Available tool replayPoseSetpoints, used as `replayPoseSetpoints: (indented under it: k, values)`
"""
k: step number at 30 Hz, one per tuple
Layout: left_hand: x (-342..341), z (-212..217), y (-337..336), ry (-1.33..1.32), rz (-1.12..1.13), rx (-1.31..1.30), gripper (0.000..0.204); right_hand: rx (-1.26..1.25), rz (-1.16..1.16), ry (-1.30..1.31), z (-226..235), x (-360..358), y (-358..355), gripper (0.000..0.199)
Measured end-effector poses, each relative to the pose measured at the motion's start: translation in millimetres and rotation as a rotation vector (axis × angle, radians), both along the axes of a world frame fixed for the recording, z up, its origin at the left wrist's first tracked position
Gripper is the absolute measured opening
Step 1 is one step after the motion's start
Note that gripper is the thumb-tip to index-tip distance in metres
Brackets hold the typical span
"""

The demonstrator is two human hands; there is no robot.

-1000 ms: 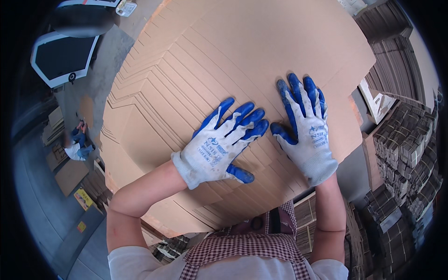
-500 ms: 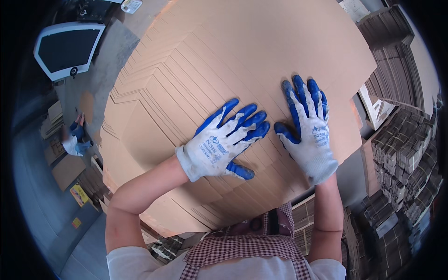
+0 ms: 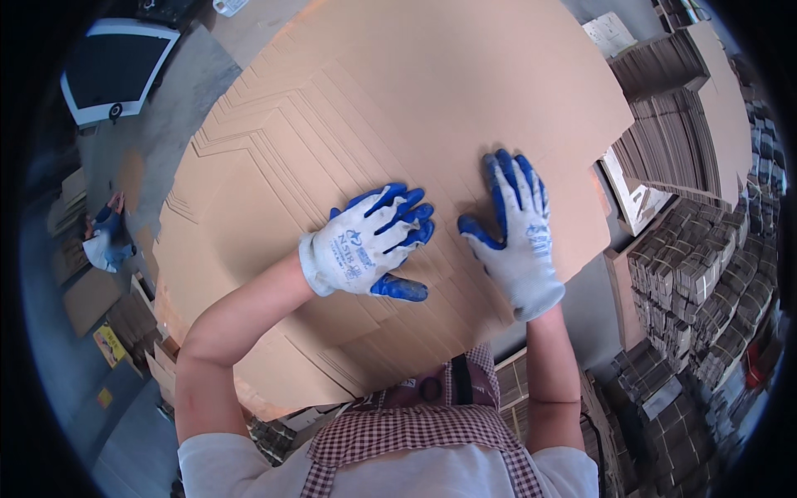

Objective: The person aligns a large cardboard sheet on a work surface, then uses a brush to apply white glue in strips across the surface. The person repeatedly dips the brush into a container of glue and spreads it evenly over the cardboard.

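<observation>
Fingers of the left hand have bunched closer within the last half-second, thumb apart; those of the right hand lie slightly spread, thumb wide. Both rest on fanned cardboard sheets just beyond the apron, seemingly pressing or sliding rather than gripping them.

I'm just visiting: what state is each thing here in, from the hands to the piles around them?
Left hand: open, palm down on the cardboard
Right hand: open, palm down, thumb out to its left
Gloves: worn, smudged
Cardboard sheets: flat, overlapping, edges stepped
Apron: worn
Cardboard bundles: tied, stacked
</observation>
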State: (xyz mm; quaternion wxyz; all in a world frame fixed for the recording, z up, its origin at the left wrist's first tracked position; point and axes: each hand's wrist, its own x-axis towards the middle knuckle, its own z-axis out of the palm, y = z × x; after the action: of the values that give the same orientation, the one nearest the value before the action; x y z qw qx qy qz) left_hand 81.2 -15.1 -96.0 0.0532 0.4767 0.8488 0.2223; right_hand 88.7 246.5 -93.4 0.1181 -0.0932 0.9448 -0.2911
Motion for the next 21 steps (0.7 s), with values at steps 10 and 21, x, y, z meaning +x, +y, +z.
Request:
replayPoseSetpoints:
  k: [10, 21]
  values:
    - [-0.8, 19.7, 16.7, -0.172, 0.063, -0.333, 0.106, 0.058, -0.030, -0.007, -3.1, 14.6, -15.5, 0.090]
    - [0.4, 19.8, 11.7, -0.237, 0.034, -0.359, 0.111, 0.067, -0.031, -0.008, -8.5, 15.9, -16.5, 0.093]
